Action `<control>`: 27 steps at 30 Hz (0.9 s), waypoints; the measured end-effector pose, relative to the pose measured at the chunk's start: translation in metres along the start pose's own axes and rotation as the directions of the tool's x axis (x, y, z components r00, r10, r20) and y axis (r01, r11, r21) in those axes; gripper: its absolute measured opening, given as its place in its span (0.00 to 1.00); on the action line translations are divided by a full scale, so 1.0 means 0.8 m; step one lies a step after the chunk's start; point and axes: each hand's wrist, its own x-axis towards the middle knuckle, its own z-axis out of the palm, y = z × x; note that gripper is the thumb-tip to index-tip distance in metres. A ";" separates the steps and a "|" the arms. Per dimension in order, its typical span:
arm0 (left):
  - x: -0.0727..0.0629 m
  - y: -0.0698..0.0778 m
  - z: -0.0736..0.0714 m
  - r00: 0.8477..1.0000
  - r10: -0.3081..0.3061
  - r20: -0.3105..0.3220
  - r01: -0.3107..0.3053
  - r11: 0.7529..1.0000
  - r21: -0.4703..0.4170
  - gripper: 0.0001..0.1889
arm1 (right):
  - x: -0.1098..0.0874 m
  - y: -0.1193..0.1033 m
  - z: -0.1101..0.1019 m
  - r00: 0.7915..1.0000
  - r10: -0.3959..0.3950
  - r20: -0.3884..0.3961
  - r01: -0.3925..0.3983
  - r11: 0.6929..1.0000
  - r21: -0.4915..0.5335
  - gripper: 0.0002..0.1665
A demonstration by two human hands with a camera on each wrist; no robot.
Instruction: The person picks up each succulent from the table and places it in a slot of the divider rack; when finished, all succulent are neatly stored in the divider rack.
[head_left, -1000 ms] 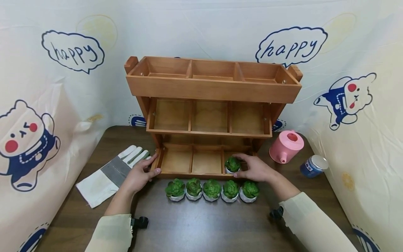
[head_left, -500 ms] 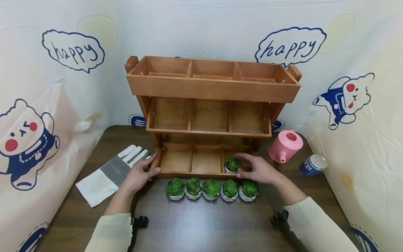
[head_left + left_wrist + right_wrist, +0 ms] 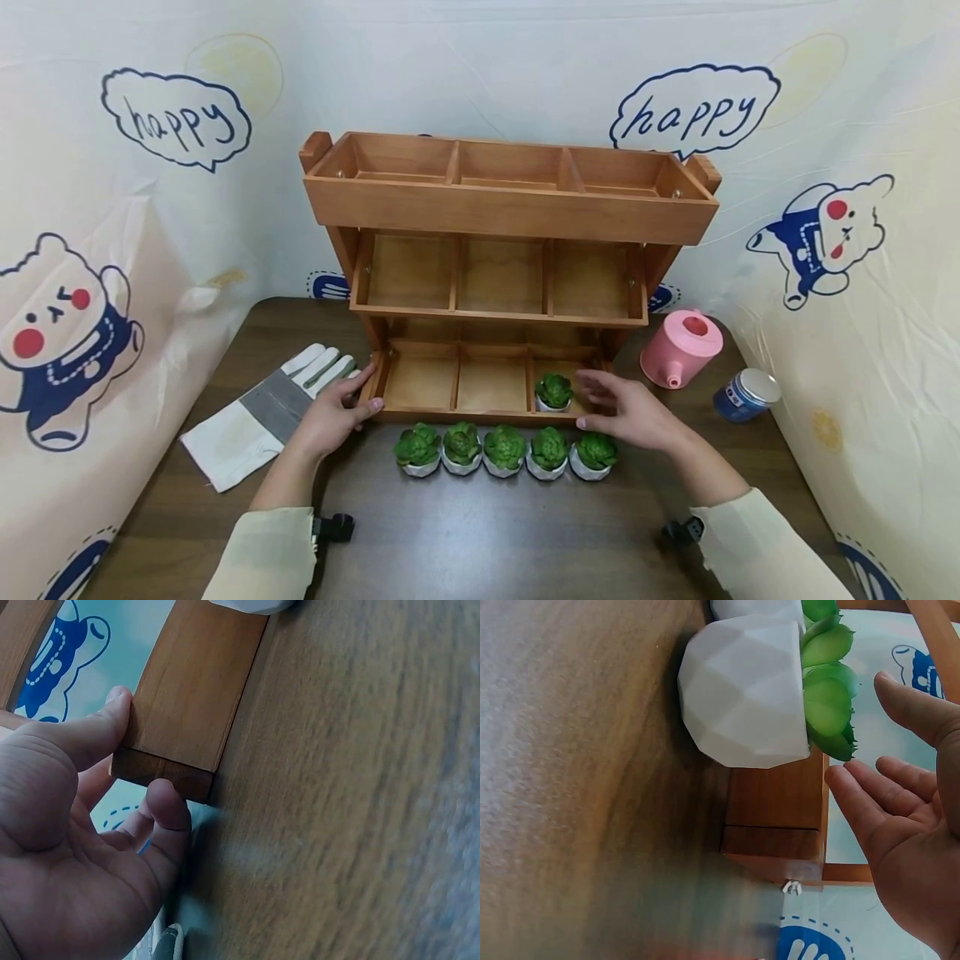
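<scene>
Five potted succulents (image 3: pixel 505 450) in a row on the dark wood tabletop (image 3: pixel 465 542), just before a three-tier wooden rack (image 3: pixel 510 212). Sixth succulent (image 3: pixel 554 390) upright in the bottom tier's right compartment, near the divider. Right hand (image 3: pixel 633 410) just beside it, thumb and fingers apart, nothing held. Left hand (image 3: pixel 333 421) grips the bottom tier's left end between thumb and fingers. Work glove (image 3: pixel 251 425) lies near that wrist; pink watering can (image 3: pixel 678 354), blue jar (image 3: pixel 746 394) at far right.

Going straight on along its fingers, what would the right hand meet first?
Probably the leafy green plant in a white pot inside the brown wooden shelf, though depth is uncertain.
</scene>
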 end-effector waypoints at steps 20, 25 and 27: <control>0.002 -0.005 -0.001 1.000 -0.006 -0.001 0.006 1.000 -0.012 0.38 | -0.036 0.005 0.013 0.994 0.042 -0.098 -0.034 0.996 0.085 0.38; 0.003 -0.006 0.000 1.000 -0.015 0.003 0.015 1.000 -0.010 0.39 | -0.043 0.008 0.015 0.995 0.034 -0.094 -0.026 0.996 0.083 0.35; 0.003 -0.006 0.000 1.000 -0.015 0.004 0.015 1.000 -0.010 0.39 | -0.046 0.008 0.016 0.995 0.029 -0.092 -0.023 0.997 0.073 0.34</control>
